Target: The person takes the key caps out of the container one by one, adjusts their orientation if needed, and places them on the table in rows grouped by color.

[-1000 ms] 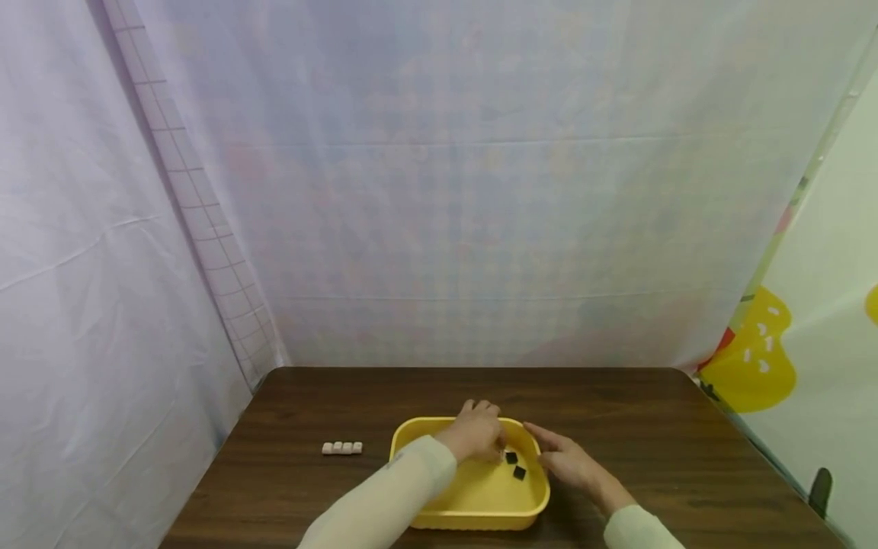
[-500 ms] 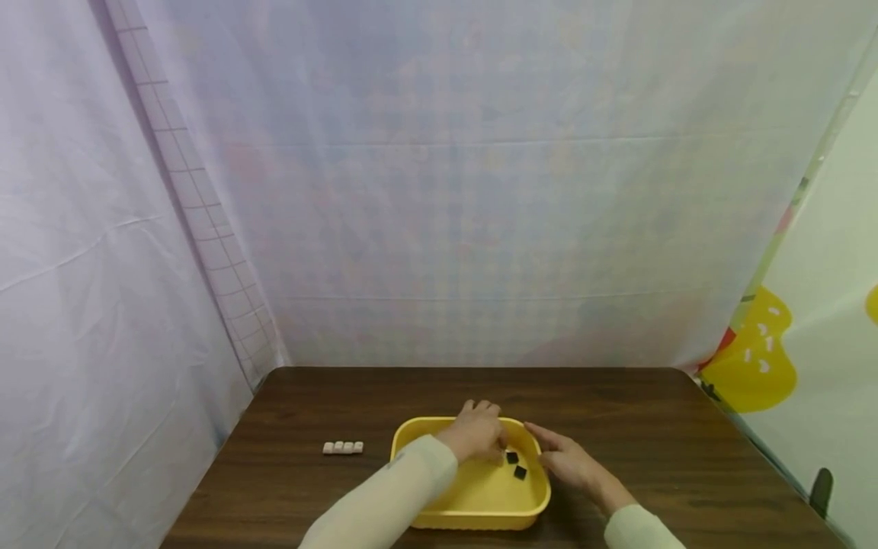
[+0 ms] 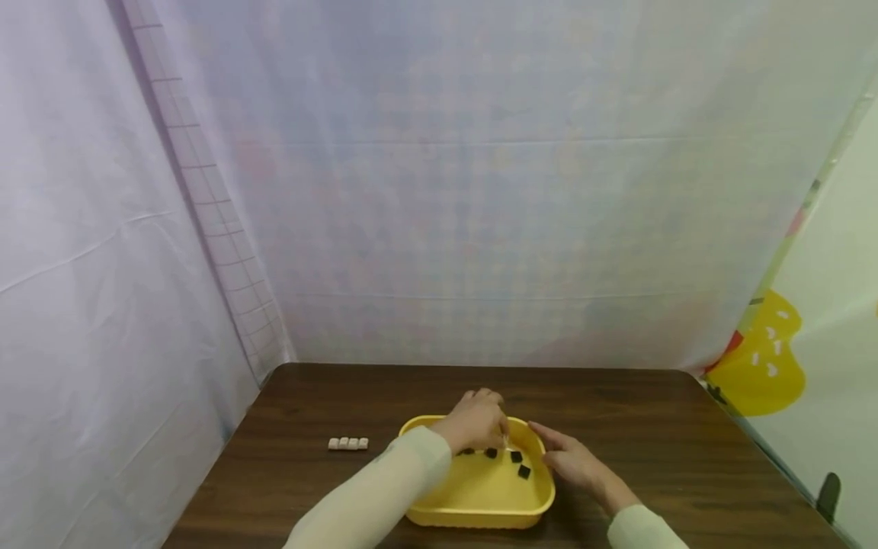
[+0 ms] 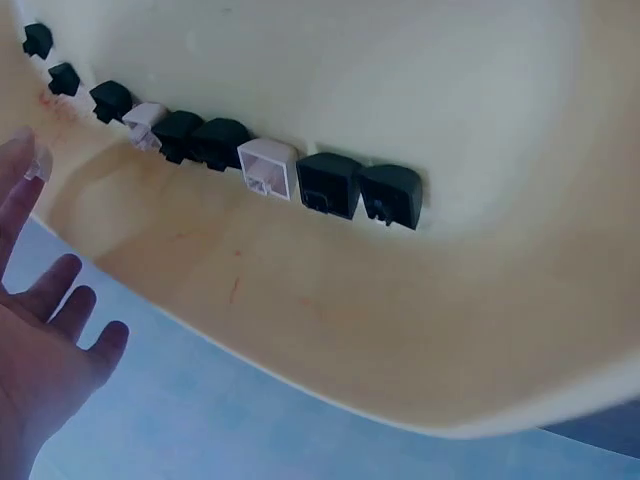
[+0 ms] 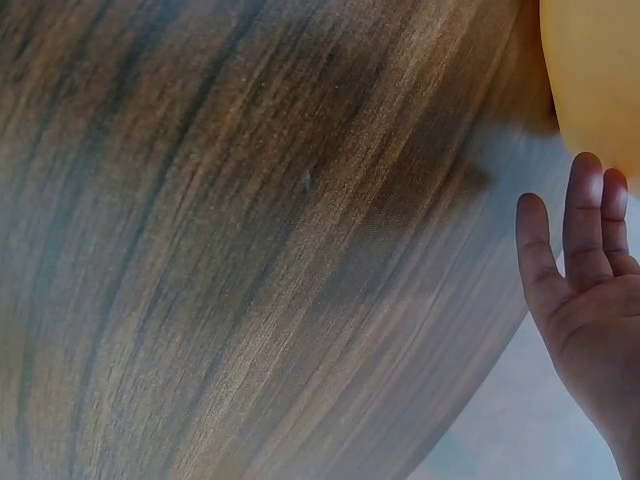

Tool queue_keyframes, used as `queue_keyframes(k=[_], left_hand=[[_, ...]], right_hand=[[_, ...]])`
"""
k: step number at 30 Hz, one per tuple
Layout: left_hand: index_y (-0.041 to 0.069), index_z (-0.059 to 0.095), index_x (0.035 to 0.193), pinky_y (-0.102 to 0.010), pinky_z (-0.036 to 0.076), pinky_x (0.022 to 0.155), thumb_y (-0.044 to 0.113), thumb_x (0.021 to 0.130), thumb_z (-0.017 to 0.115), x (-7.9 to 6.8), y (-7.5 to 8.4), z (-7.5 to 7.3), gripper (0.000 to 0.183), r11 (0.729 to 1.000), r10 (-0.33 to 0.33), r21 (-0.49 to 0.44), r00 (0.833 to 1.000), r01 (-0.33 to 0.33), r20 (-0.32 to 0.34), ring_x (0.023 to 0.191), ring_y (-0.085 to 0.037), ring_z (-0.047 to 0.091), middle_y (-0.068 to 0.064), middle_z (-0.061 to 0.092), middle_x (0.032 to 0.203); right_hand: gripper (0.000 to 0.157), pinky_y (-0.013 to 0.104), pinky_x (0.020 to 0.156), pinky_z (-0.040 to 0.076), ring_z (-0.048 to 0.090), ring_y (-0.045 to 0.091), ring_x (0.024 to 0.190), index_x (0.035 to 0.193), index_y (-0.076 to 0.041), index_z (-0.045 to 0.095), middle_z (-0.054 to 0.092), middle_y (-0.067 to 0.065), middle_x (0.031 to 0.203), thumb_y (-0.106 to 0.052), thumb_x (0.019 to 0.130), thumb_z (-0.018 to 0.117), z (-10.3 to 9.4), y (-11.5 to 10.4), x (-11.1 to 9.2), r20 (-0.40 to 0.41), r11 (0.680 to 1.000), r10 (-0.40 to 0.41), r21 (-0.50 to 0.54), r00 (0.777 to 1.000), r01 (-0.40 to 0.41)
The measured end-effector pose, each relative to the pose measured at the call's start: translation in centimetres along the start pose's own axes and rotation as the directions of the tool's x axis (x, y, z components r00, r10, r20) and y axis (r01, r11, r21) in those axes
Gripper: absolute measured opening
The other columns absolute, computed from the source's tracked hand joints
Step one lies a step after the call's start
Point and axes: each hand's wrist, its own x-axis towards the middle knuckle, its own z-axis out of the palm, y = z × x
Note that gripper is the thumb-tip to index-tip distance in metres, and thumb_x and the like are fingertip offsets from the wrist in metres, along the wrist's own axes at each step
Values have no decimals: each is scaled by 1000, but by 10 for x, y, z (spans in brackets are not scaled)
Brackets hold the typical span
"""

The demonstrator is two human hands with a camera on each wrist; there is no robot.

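Note:
A yellow plastic tray (image 3: 480, 518) stands on the table, with a row of black keycaps (image 4: 330, 180) and white keycaps (image 4: 268, 166) lying along its far wall. Several lie on their sides, hollow undersides showing in the left wrist view. Reaching over the tray, my left hand (image 3: 476, 421) pinches a small pale, translucent-looking keycap (image 4: 39, 165) between thumb and finger, above the row's end. The other fingers of that hand are spread beyond the rim. My right hand (image 3: 571, 460) rests its extended fingers against the tray's right side, outside the wall; it holds nothing.
To the left of the tray, several white keycaps (image 3: 348, 444) sit side by side in a short row on the dark wood-grain table (image 3: 288, 488). Hanging sheets (image 3: 480, 229) enclose the table at the back and both sides.
My left hand has lifted slightly out of the tray with the pale keycap, uncovering more black keycaps beneath. The right hand stays at the tray's side. The head view has shifted a little.

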Motion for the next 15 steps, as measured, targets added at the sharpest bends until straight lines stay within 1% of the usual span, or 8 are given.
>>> queue_keyframes(k=[2,4,6,7,9,11,13,15], left_hand=[[35,77,99,-40,37,107,40,92,70,-1,-3,-2,12,1000,13,10,1000,-13,-24,132,-18,42,2,53,139],[32,78,102,-35,41,102,39,93,69,-1,-5,-3,14,999,34,20,998,-33,-53,125,-17,46,3,56,133],[28,79,104,-29,43,96,36,94,68,-2,-8,-6,16,998,57,13,995,-56,-83,115,-14,50,4,60,123],[26,79,103,-28,43,96,33,94,68,-2,-9,-7,16,997,70,-5,993,-71,-98,109,-12,53,6,63,116],[22,80,100,-25,44,93,28,94,68,-4,-10,-11,14,993,77,-82,991,-87,-110,98,-8,57,9,67,105],[17,79,100,-23,47,87,23,95,67,-5,-11,-14,14,980,73,-179,993,-90,-97,87,-5,60,9,70,97],[15,79,101,-22,51,82,20,95,67,-7,-12,-14,14,961,61,-266,995,-81,-80,80,-2,62,8,72,94],[14,78,103,-20,51,73,20,96,67,-8,-13,-13,15,946,48,-317,997,-65,-63,78,-1,63,7,73,95]], right_hand=[[62,53,98,42,44,39,129,147,-2,46,42,29,147,-2,86,59,0,0,0,-5,1000,-8,-9,1000,8],[62,53,98,42,44,39,129,147,-2,46,41,29,147,-2,86,59,0,0,1,-7,1000,-3,-4,1000,3],[62,53,99,42,44,40,130,147,-2,46,41,29,147,-2,86,59,0,0,1,-10,1000,1,0,1000,-1],[63,54,99,42,44,41,130,147,-1,46,41,29,147,-1,86,59,1,0,1,-10,1000,-2,2,1000,2],[62,55,100,41,43,42,131,147,-1,45,41,29,147,-1,86,58,1,0,1,-10,1000,-3,9,1000,3],[62,57,102,39,40,45,133,147,-1,45,41,29,148,-1,86,58,1,0,1,-9,1000,-10,9,1000,11],[62,60,104,36,38,47,135,147,-1,45,40,29,148,-1,86,58,1,0,1,-10,1000,-16,4,1000,16],[62,61,105,34,37,48,135,147,-1,45,40,29,148,-1,86,58,1,0,1,-11,1000,-20,0,1000,20]])
